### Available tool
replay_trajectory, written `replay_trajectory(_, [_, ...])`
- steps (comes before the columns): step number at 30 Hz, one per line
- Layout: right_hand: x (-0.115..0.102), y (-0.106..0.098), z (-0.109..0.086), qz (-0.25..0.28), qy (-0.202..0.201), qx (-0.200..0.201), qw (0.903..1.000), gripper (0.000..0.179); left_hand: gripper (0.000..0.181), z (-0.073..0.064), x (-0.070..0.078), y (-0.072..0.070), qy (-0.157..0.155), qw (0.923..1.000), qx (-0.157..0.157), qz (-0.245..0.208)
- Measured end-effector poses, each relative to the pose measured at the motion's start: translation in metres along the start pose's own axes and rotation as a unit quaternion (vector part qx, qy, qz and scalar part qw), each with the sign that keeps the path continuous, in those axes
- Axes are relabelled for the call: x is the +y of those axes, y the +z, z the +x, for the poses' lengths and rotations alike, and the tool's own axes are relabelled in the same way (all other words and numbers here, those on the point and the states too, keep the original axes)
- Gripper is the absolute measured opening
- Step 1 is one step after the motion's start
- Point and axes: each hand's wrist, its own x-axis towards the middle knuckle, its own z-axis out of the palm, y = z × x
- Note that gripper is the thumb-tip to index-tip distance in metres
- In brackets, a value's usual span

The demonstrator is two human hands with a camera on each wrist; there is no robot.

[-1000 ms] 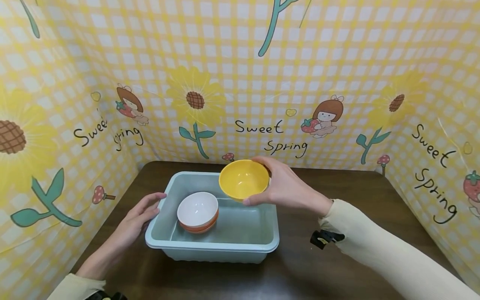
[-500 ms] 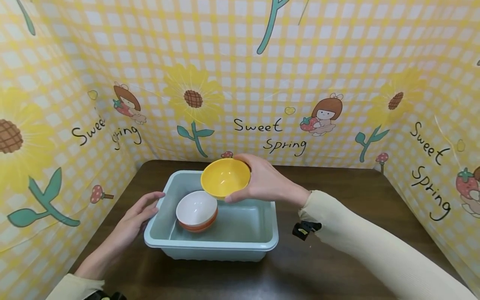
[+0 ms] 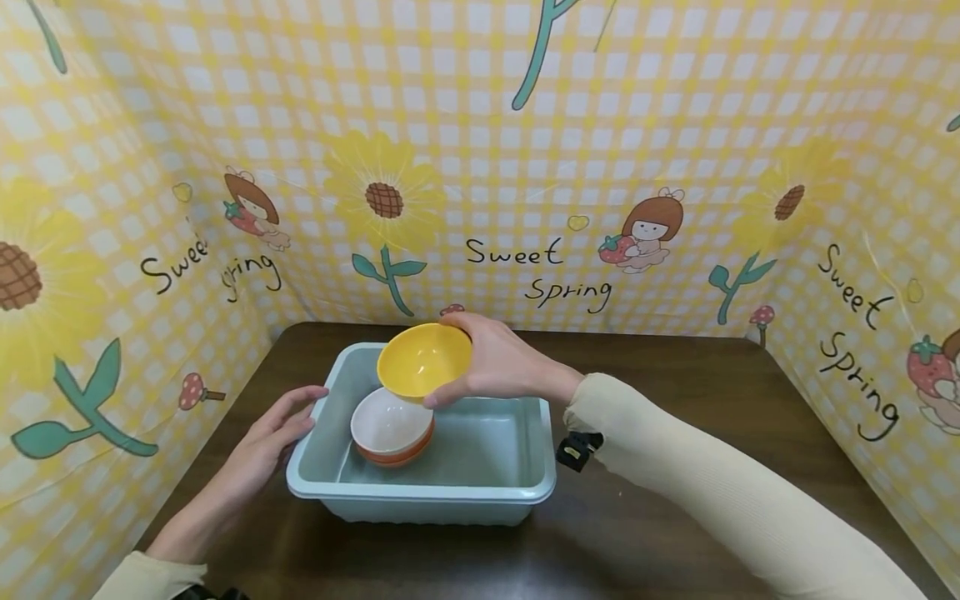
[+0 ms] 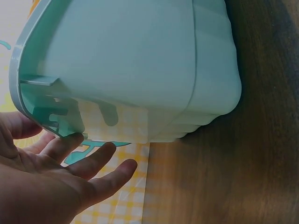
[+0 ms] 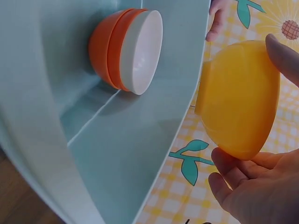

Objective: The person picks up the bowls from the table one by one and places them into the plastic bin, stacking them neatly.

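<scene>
My right hand (image 3: 498,358) holds a yellow bowl (image 3: 424,362) by its side, thumb on one edge and fingers on the opposite side. The bowl is tilted, its inside facing me, above a pale blue-green plastic basin (image 3: 495,493). Inside the basin, at its left, sits a stack of bowls: a white bowl (image 3: 392,421) on top, orange bowls (image 5: 103,46) beneath. In the right wrist view, the yellow bowl is apart from the stack. My left hand (image 3: 262,442) touches the basin's left rim, its fingers loosely spread in the left wrist view.
The basin stands on a dark brown wooden table (image 3: 660,500). A yellow checked cloth (image 3: 480,167) with flowers and lettering encloses the back and both sides. To the right of the stack, the basin's bare floor (image 3: 487,442) shows.
The right hand has carried the yellow bowl leftward, from over the basin's middle to just behind and above the white bowl. The left hand stays at the rim.
</scene>
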Motion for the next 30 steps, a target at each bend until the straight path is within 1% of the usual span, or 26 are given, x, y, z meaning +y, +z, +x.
replay_trajectory(11, [-0.001, 0.013, 0.018, -0.001, -0.002, -0.021, 0.9998, 0.105, 0.046, 0.000, 0.001, -0.001, -0.005, 1.0000, 0.000, -0.004])
replay_trajectory(20, [0.002, 0.024, 0.027, 0.011, -0.012, -0.041, 0.9990, 0.105, 0.046, 0.000, -0.001, 0.000, -0.002, 1.0000, 0.000, -0.004])
replay_trajectory(30, [0.007, 0.035, 0.034, -0.004, -0.010, -0.063, 0.9980, 0.109, 0.045, 0.001, -0.001, 0.001, 0.000, 1.0000, -0.003, -0.009])
